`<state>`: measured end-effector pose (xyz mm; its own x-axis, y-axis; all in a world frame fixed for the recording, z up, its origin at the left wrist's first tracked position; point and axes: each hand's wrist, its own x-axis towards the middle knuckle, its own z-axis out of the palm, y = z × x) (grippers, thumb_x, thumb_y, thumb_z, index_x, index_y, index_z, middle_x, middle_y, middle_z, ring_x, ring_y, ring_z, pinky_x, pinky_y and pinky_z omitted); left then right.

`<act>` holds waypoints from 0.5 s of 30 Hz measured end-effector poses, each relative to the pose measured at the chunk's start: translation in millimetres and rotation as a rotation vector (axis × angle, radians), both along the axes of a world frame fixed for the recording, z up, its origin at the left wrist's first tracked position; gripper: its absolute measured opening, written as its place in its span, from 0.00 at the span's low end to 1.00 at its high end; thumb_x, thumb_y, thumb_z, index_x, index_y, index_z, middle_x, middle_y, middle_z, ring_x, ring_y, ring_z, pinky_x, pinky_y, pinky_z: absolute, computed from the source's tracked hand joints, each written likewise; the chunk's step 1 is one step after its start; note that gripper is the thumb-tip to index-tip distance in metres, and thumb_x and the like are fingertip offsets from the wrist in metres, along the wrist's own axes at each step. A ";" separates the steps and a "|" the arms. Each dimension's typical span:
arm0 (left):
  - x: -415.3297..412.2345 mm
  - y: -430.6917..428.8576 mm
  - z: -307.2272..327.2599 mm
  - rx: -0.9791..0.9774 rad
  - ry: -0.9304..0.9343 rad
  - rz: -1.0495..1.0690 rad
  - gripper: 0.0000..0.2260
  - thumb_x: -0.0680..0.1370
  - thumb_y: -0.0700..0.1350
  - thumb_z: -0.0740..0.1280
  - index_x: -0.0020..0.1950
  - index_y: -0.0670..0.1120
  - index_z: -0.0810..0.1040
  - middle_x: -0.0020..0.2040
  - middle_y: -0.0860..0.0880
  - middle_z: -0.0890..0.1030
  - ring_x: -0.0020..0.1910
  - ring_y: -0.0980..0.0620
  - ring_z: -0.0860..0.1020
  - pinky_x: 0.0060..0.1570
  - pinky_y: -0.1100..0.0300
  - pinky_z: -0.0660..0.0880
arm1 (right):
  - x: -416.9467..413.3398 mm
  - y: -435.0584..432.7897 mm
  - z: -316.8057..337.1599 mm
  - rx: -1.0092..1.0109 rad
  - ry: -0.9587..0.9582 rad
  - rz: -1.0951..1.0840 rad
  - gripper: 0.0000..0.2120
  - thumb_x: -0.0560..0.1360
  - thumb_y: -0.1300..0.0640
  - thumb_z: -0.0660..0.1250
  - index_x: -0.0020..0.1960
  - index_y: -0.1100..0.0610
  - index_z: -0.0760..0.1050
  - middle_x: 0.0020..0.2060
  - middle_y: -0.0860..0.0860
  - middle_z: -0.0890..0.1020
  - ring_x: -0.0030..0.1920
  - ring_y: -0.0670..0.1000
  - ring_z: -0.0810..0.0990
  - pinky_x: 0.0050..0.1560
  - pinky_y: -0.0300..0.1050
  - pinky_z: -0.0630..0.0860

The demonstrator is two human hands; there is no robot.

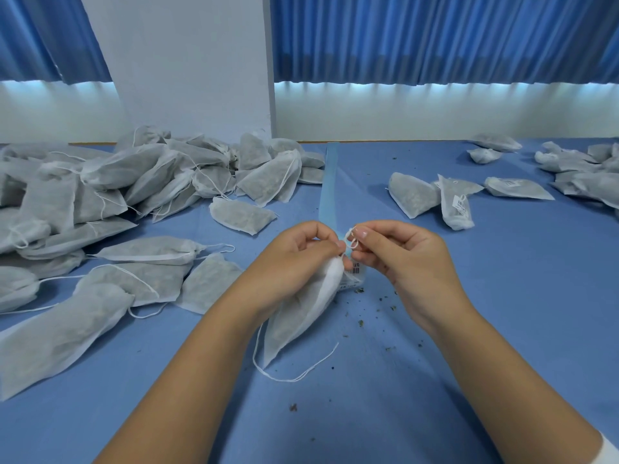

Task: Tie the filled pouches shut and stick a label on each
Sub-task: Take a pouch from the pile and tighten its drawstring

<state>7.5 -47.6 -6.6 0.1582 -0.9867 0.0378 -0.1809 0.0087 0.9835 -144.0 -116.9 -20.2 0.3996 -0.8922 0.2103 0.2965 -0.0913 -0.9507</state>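
A filled white mesh pouch (301, 316) hangs above the blue table, its gathered neck gripped by my left hand (294, 259). My right hand (398, 256) pinches a small loop of the pouch's white drawstring (351, 241) just right of the neck. The string's loose end (294, 376) trails on the table below the pouch. A white barcode label (355, 274) shows just behind the pouch, between my hands.
A big heap of filled pouches (134, 185) with loose strings covers the left of the blue table (502, 313). Labelled pouches (455, 205) lie at the right and far right. A pale blue backing strip (330, 182) runs away from my hands. Herb crumbs (388, 308) dot the cloth.
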 end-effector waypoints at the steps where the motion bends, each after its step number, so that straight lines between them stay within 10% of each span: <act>1: 0.6 -0.4 0.2 -0.010 0.023 0.001 0.06 0.80 0.43 0.66 0.43 0.47 0.77 0.37 0.53 0.84 0.33 0.60 0.77 0.34 0.71 0.70 | 0.1 -0.2 0.0 0.002 -0.002 -0.002 0.05 0.73 0.63 0.72 0.40 0.57 0.85 0.38 0.56 0.85 0.37 0.49 0.83 0.43 0.37 0.79; 15: 4.1 -3.2 -3.0 -0.096 0.141 0.019 0.07 0.74 0.37 0.74 0.40 0.49 0.81 0.36 0.53 0.82 0.36 0.57 0.78 0.39 0.70 0.73 | -2.0 -3.7 -1.1 -0.016 -0.002 0.002 0.05 0.73 0.61 0.72 0.41 0.55 0.85 0.39 0.55 0.85 0.39 0.48 0.83 0.44 0.37 0.79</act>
<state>11.6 -50.8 -9.5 0.1873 -0.9764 0.1075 -0.0427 0.1013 0.9939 -146.0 -120.7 -21.3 0.4006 -0.8880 0.2259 0.2990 -0.1064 -0.9483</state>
